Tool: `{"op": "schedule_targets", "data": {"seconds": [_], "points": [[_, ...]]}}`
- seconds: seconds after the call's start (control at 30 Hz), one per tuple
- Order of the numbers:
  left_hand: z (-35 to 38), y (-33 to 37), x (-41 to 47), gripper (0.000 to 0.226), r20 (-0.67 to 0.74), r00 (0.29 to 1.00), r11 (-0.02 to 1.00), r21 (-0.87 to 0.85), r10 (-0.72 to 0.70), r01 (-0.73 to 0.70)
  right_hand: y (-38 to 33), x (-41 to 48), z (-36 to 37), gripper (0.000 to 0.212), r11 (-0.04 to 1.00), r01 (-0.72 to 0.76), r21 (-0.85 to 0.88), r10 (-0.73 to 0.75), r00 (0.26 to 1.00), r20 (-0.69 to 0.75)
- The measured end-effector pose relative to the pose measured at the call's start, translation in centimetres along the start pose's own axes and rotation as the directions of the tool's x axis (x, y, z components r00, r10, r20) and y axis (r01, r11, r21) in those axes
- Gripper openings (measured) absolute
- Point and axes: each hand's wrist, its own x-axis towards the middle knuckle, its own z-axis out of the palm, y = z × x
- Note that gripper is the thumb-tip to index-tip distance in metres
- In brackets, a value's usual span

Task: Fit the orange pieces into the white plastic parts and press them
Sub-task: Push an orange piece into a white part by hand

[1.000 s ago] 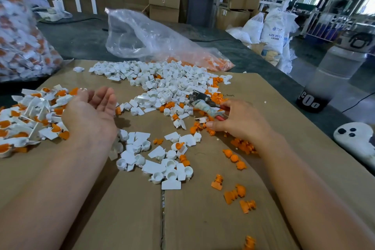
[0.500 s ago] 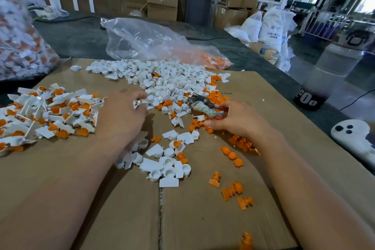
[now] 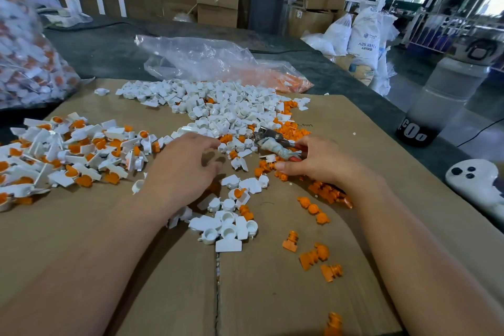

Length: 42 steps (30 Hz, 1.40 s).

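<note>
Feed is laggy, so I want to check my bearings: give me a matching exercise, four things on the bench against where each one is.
Things:
1 pliers
2 assembled pile
3 clear bag
4 white controller

Places:
A on the dark table beyond the cardboard
B far right edge of view
C in the grip of the right hand
D left of the left hand

Pairs: 1-C, 2-D, 3-A, 4-B

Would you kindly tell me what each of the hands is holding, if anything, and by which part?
The right hand grips the pliers by their red handles. The left hand curls over loose white parts; whether it holds one cannot be told.
</note>
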Motion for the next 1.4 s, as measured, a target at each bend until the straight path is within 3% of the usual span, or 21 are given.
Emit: {"op": "schedule_targets", "data": {"seconds": [0.13, 0.27, 0.43, 0.67, 0.77, 0.87, 1.0, 1.13, 1.27, 1.4], "points": [[0.8, -0.2, 0.4, 0.050, 0.154, 0.978, 0.989, 0.017, 0.140, -0.144, -0.2, 0.1, 0.3, 0.077, 0.999, 0.008, -0.037, -0.008, 1.000, -0.002], [1.3, -0.2, 0.7, 0.048, 0.298, 0.945, 0.977, 0.122, 0.132, -0.175, -0.1, 0.1, 0.4, 0.079, 0.999, 0.006, -0.036, -0.006, 1.000, 0.003], [0.8, -0.2, 0.4, 0.036, 0.115, 0.981, 0.980, 0.108, 0.157, -0.169, -0.1, 0.1, 0.4, 0.083, 0.998, 0.009, -0.057, -0.009, 1.000, 0.003], [0.4, -0.1, 0.5, 0.023, 0.062, 0.994, 0.985, 0.141, 0.092, -0.100, -0.3, -0.2, 0.3, 0.085, 1.000, 0.006, -0.018, -0.006, 0.999, -0.035], [0.1, -0.1, 0.4, 0.019, -0.027, 0.998, 0.997, 0.059, 0.052, -0.050, -1.0, -0.6, 0.1, 0.073, 0.996, 0.072, 0.050, -0.062, 0.982, -0.179], [-0.4, 0.2, 0.1, 0.013, -0.158, 0.987, 0.991, -0.136, -0.005, -0.017, -2.3, -1.2, 0.1, 0.046, 0.962, 0.256, 0.097, -0.208, 0.914, -0.349], [-0.7, 0.9, -0.1, 0.016, -0.134, 0.974, 0.849, -0.522, -0.180, 0.085, -4.4, -1.8, 0.9, 0.028, 0.893, 0.449, 0.026, -0.419, 0.852, -0.315], [-1.0, 0.8, 0.0, 0.019, -0.067, 0.956, 0.664, -0.734, -0.284, 0.146, -5.5, -1.3, 2.2, 0.030, 0.842, 0.529, -0.108, -0.540, 0.823, -0.175], [-1.1, 0.9, 0.1, 0.017, 0.057, 0.934, 0.482, -0.845, -0.354, 0.234, -5.9, -0.7, 3.1, 0.039, 0.813, 0.534, -0.232, -0.562, 0.824, -0.072], [-1.1, 1.1, 0.0, 0.016, 0.118, 0.923, 0.424, -0.862, -0.367, 0.279, -6.1, -0.6, 3.5, 0.036, 0.807, 0.515, -0.287, -0.553, 0.830, -0.066]]}}
